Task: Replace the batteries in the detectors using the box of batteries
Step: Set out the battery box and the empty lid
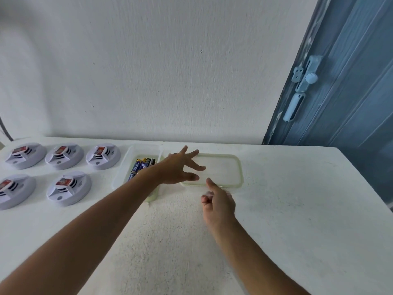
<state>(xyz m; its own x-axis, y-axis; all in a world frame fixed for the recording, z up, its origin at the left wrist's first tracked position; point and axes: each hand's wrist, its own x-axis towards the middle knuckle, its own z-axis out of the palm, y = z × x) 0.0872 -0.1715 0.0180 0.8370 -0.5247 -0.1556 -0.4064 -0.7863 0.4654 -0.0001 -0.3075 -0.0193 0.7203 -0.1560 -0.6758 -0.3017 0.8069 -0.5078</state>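
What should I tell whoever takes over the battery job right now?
Left hand: open, fingers spread above the lid's left end. Right hand: holds nothing, forefinger at the lid's near edge. The lid lies on the table, right of the open battery box with batteries inside. Five detectors sit left, untouched. Done: box opened. Left: all battery swaps.

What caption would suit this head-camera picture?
Both hands hover by the lid, beside the open battery box and five detectors.

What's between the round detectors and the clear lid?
The open box of batteries sits between the detectors and the lid, partly hidden by the left forearm, in the head view.
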